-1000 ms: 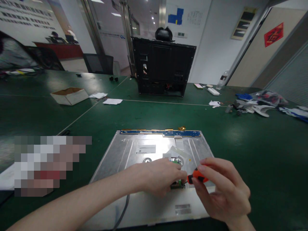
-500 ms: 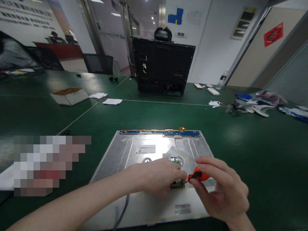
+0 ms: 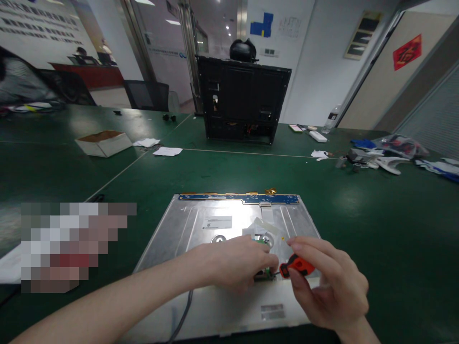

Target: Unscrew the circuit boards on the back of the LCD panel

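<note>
A silvery metal display panel (image 3: 201,243) lies flat in front of me, with a blue circuit strip (image 3: 272,198) along its far edge. My left hand (image 3: 240,260) reaches across it, fingers curled down over a small green circuit board (image 3: 268,272), holding it against the panel; most of the board is hidden beneath the hand. Between the thumb and fingers of my right hand (image 3: 330,282) is a red-and-black screwdriver (image 3: 298,265). Its shaft points left to the board's right edge, close to my left fingers; the tip's exact contact is hidden.
A dark cable (image 3: 183,315) runs off the panel's near side. Further back on the green table (image 3: 222,174) stand a black monitor housing (image 3: 247,98) and, to the left, an open box (image 3: 103,144). Tools and bags (image 3: 376,155) lie at the right. A blurred patch covers the left.
My right hand has shifted slightly, and the screwdriver handle has turned between its fingers. My left hand stays in place on the board.
</note>
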Demonstrator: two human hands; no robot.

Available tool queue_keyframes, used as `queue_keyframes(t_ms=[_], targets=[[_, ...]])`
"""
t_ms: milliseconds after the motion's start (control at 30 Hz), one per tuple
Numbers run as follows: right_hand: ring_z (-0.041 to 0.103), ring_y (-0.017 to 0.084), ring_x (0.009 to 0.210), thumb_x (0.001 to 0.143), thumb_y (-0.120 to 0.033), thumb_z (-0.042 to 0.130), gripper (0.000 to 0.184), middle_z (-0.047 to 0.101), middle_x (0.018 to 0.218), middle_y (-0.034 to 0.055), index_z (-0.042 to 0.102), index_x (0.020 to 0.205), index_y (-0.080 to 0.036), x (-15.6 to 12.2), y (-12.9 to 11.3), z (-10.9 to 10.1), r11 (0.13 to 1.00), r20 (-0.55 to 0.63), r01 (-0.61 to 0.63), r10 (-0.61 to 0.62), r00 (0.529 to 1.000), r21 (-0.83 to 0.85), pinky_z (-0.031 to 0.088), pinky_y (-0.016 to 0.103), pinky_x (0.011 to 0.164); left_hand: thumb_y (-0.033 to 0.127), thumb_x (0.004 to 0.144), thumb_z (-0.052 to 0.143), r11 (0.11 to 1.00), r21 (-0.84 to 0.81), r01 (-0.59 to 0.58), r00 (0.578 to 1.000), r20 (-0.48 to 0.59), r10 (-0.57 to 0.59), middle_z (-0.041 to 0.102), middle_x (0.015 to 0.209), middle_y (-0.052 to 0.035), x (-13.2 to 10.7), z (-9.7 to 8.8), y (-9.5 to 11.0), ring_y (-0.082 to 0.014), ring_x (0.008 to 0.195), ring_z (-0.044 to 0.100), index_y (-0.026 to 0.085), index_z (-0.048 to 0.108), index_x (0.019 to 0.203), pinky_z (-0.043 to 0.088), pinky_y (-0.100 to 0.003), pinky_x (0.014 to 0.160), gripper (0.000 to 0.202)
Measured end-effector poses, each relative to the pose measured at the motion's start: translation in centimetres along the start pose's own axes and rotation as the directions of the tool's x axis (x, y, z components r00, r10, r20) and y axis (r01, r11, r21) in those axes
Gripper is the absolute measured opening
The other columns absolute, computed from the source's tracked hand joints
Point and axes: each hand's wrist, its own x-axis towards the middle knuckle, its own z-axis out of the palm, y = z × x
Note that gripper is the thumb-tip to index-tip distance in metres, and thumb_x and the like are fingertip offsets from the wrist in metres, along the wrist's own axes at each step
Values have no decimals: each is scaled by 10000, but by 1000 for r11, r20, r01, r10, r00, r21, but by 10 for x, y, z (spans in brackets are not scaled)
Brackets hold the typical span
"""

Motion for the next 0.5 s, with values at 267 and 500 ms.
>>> queue_keyframes(t_ms=[267, 500], targets=[[655, 145, 930, 834, -94, 530, 335, 667, 1022, 90, 622, 1155, -88, 2, -1, -3, 999, 12, -3, 4, 1000, -44, 583, 231, 725, 103, 786, 714, 1000, -8, 7, 1000, 23, -6, 682, 1128, -74, -1, -1, 2, -238, 924, 646, 206, 589, 1209, 493, -316, 766, 453], [675, 166, 906, 857, -132, 578, 274, 691, 985, 88, 615, 1127, -102, 0, 1, 0, 1000, 6, -8, 8, 1000, 4, 595, 262, 689, 128, 815, 695, 1000, 7, 10, 999, 40, -10, 687, 1083, -68, 0, -4, 2, -249, 907, 662, 217, 606, 1164, 510, -329, 751, 371]])
